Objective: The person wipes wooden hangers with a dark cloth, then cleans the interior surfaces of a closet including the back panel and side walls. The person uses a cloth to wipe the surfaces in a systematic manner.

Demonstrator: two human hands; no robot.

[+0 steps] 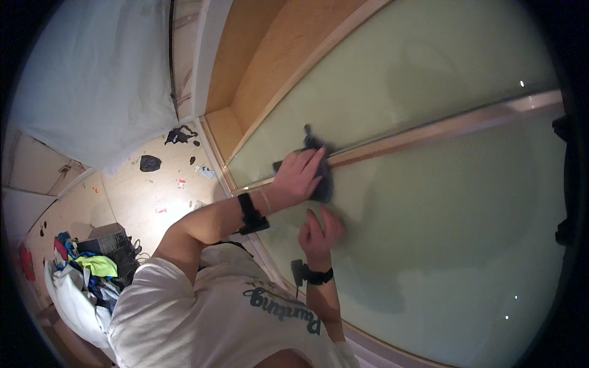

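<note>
My left hand [297,177] presses a dark grey cloth [326,184] against the edge of a sliding door panel, its fingers spread over the fabric. The cloth lies across the wooden stile [414,138] between two pale green, textured glass panels. Below it, my right hand [321,234] is held in front of the lower glass panel [441,207], with fingers partly curled and apart, holding nothing. Whether its fingertips touch the glass cannot be told. The upper glass panel [437,60] stretches away to the right. Both wrists wear black straps with small devices.
A wooden cabinet interior [267,60] shows beside the panels. White sheeting [101,69] hangs at upper left. Black scraps [150,163] and small litter lie on the floor [124,193]. A dark crate [106,237] and a heap of clothes [99,267] stand at lower left.
</note>
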